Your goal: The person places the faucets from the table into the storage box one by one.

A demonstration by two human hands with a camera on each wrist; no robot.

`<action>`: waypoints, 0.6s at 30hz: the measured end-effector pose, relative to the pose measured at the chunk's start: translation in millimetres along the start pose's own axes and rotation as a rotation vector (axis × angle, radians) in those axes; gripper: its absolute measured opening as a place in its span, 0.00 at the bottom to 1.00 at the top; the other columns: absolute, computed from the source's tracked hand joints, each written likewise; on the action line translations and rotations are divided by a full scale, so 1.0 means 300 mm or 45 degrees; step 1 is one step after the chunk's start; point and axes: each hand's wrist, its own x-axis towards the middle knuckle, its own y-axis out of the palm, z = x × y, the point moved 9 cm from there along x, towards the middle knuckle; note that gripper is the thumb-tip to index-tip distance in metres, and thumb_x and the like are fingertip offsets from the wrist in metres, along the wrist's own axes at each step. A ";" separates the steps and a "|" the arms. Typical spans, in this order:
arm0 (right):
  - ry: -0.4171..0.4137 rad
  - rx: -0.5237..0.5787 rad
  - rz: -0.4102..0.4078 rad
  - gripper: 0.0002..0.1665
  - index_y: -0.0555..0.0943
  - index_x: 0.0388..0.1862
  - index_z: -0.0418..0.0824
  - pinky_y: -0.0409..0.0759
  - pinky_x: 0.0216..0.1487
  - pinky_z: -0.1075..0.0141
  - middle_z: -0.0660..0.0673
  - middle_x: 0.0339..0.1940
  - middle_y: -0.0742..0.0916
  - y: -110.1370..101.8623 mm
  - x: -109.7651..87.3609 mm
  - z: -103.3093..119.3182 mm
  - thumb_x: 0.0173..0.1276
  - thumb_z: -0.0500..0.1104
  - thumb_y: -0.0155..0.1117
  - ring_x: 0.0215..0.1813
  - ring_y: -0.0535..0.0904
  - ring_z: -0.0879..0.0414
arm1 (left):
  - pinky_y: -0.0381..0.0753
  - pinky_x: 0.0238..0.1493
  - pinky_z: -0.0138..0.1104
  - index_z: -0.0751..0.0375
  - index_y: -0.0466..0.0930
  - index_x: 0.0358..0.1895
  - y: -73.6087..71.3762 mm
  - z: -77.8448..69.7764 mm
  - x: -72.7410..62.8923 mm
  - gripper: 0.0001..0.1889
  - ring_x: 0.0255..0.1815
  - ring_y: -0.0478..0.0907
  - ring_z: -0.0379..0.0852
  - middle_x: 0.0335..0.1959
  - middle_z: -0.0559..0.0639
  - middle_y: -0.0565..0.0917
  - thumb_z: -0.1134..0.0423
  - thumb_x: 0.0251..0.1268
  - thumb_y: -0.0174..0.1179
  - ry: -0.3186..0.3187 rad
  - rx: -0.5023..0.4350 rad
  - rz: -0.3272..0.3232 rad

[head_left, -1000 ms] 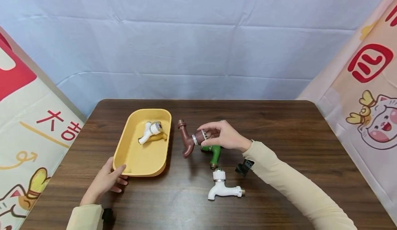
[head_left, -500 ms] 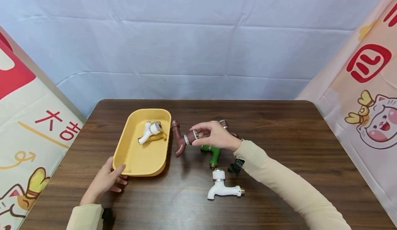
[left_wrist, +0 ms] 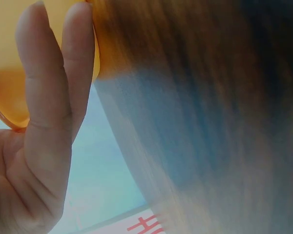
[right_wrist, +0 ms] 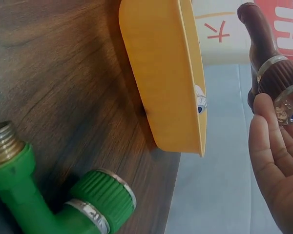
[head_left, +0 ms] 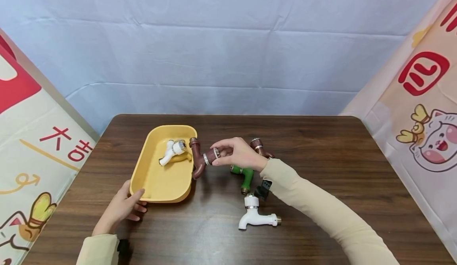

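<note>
My right hand (head_left: 228, 154) pinches the ribbed knob of a brown plastic tap (head_left: 198, 161) and holds it in the air at the right rim of the yellow tray (head_left: 162, 185). The right wrist view shows the brown tap (right_wrist: 266, 58) beside the tray's outer wall (right_wrist: 158, 83). A white tap (head_left: 173, 150) lies inside the tray at its far end. My left hand (head_left: 123, 207) holds the tray's near left corner, thumb over the rim; its fingers (left_wrist: 53, 78) press the tray's wall (left_wrist: 5, 92).
On the dark wooden table (head_left: 321, 158) lie a green tap (head_left: 244, 175), a second brown tap (head_left: 260, 148) behind my right hand, a white tap (head_left: 255, 215) nearer me, and a small black part (head_left: 263, 189). The green tap (right_wrist: 53, 204) fills the right wrist view's lower left.
My right hand has carried the brown tap leftward, from above the green tap to the tray's right rim. The second brown tap has come into sight behind it. The left hand has stayed put.
</note>
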 end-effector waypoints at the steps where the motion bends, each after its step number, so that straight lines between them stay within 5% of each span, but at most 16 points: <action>1: 0.000 0.000 0.003 0.25 0.78 0.50 0.34 0.78 0.40 0.67 0.43 0.38 0.84 0.003 0.005 0.000 0.52 0.39 0.71 0.36 0.80 0.58 | 0.79 0.22 0.43 0.64 0.48 0.62 -0.001 -0.001 -0.001 0.25 0.27 0.80 0.52 0.29 0.60 0.77 0.57 0.71 0.45 0.000 0.000 0.001; 18: 0.011 -0.018 0.052 0.24 0.80 0.48 0.38 0.76 0.33 0.69 0.48 0.31 0.85 0.053 0.078 0.040 0.50 0.41 0.72 0.32 0.80 0.59 | 0.79 0.22 0.43 0.64 0.48 0.61 0.001 -0.002 -0.013 0.25 0.27 0.80 0.52 0.29 0.59 0.77 0.57 0.70 0.46 -0.008 0.001 0.004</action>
